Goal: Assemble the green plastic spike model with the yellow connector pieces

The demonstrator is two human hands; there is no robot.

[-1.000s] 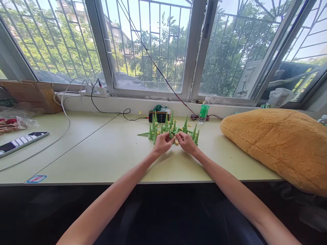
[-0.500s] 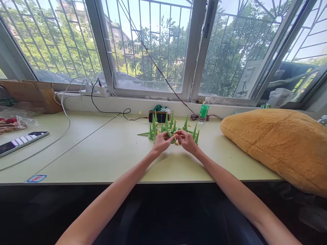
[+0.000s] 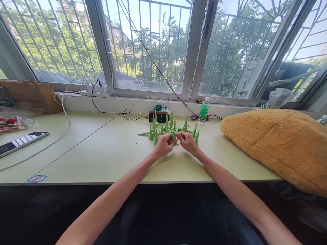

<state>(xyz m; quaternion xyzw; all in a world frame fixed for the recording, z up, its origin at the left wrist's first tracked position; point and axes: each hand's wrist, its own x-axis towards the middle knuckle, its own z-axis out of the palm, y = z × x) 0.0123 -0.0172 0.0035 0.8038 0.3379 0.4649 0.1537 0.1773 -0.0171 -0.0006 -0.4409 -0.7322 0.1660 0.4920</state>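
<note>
Left fingers (image 3: 168, 136) pinch a tapering green cone (image 3: 173, 135)

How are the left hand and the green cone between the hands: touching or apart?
Touching: head view shows the left hand pinching the green cone, no gap visible.

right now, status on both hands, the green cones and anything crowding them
Left hand gripping a green cone, tip up. Right hand close beside, fingers bunched, grip unclear. Standing green cones crowd just beyond both hands.
</note>
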